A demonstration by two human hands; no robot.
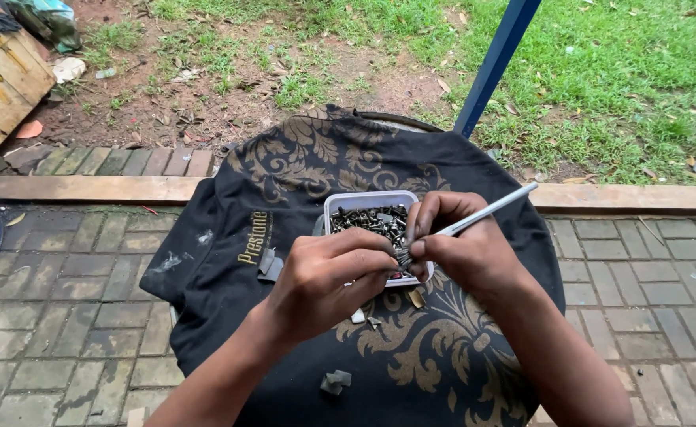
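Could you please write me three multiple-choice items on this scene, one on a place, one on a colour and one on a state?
1. Where does the plastic tub of small metal parts stand?
A. on the black cloth with gold pattern
B. on the grass
C. on the wooden crate

2. What colour is the slanted pole behind the cloth?
A. red
B. blue
C. yellow

3. What is the right hand doing?
A. lying flat and empty on the bricks
B. gripping a thin silvery rod
C. holding the tub up in the air

Answers:
1 A: the tub sits on the black cloth, which covers a round support.
2 B: the pole is plainly blue against the grass.
3 B: the right hand is closed around the silvery rod, meeting the left hand over a small dark metal part.
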